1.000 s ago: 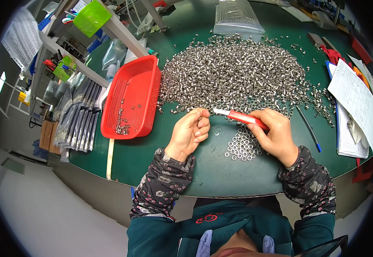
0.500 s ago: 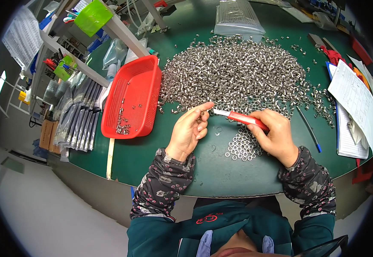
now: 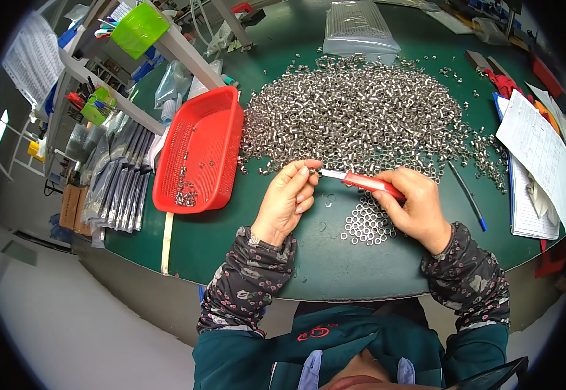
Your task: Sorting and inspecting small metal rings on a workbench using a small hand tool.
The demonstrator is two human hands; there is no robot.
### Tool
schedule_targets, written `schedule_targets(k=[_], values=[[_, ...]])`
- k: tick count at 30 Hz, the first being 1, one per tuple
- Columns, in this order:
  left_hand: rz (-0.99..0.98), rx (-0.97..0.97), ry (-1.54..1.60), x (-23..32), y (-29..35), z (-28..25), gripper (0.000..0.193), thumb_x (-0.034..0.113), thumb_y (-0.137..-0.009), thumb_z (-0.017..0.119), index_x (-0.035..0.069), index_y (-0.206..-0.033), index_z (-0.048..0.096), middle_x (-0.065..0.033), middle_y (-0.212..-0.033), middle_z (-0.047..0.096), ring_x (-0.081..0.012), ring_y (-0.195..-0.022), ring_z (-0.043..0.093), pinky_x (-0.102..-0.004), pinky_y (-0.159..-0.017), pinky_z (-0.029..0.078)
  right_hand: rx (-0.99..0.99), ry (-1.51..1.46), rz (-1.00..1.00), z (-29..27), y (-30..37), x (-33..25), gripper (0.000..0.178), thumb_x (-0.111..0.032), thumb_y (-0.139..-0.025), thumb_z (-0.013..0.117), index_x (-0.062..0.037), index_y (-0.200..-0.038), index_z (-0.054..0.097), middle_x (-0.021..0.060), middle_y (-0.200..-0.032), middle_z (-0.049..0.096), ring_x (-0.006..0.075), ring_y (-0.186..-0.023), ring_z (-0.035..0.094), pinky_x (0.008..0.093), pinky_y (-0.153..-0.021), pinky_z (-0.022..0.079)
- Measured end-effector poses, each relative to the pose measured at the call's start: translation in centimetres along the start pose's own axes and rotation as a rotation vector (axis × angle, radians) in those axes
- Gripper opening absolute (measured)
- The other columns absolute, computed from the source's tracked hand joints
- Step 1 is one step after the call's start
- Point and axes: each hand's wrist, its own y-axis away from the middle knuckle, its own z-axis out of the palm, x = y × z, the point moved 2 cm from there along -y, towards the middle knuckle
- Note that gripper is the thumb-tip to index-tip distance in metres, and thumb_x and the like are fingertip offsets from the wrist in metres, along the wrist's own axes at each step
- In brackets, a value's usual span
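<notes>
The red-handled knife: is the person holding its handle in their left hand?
No, the right hand grips the red-handled knife, while the left hand is by the tip of its blade.

A red oval emblem point(image 3: 313, 333) with small lettering marks the teal work jacket point(image 3: 241, 357) at six o'clock; print on the paper form point(image 3: 535, 140) near three and hanging sheet point(image 3: 34, 60) near ten is too small to read.

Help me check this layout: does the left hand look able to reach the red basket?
Likely yes: the open red basket sits just left of the left hand, with nothing tall standing between them.
</notes>
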Motion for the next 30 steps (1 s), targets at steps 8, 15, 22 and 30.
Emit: schedule_targets(k=[8, 15, 22, 30], values=[[0.025, -0.014, 0.041, -0.24, -0.09, -0.45, 0.013, 0.014, -0.087, 0.044, 0.005, -0.095, 0.048, -0.0033, -0.076, 0.049, -0.0024, -0.047, 0.032, -0.0136, -0.037, 0.027, -0.021, 0.010, 0.010, -0.01, 0.01, -0.06, 0.015, -0.014, -0.068, 0.062, -0.0042, -0.079, 0.058, 0.0087, -0.062, 0.053, 0.0248, -0.056, 0.053, 0.0330, -0.051, 0.041], [0.014, -0.031, 0.057, -0.19, 0.00, -0.26, 0.012, 0.013, -0.087, 0.044, 0.005, -0.095, 0.048, -0.0030, -0.076, 0.049, -0.0025, -0.047, 0.033, -0.0139, -0.037, 0.028, -0.054, -0.006, 0.032, 0.00, 0.11, -0.15, 0.016, -0.015, -0.069, 0.062, -0.0036, -0.080, 0.058, 0.0095, -0.064, 0.055, 0.0248, -0.057, 0.055, 0.0327, -0.050, 0.042], [0.023, -0.059, 0.039, -0.43, -0.02, -0.24, 0.012, 0.012, -0.086, 0.046, 0.005, -0.095, 0.048, -0.0029, -0.076, 0.050, -0.0022, -0.047, 0.033, -0.0138, -0.037, 0.028, -0.072, -0.034, 0.036, 0.38, 0.28, 0.22, 0.017, -0.017, -0.070, 0.062, -0.0032, -0.080, 0.059, 0.0098, -0.064, 0.055, 0.0248, -0.056, 0.055, 0.0327, -0.049, 0.042], [0.035, -0.050, -0.032, -0.45, 0.01, -0.14, 0.012, 0.012, -0.085, 0.048, 0.003, -0.093, 0.050, -0.0022, -0.071, 0.051, -0.0013, -0.044, 0.030, -0.0135, -0.036, 0.026, -0.090, -0.044, 0.073, 0.28, 0.29, -0.02, 0.016, -0.018, -0.071, 0.061, -0.0045, -0.079, 0.060, 0.0086, -0.062, 0.054, 0.0244, -0.053, 0.054, 0.0330, -0.047, 0.042]])
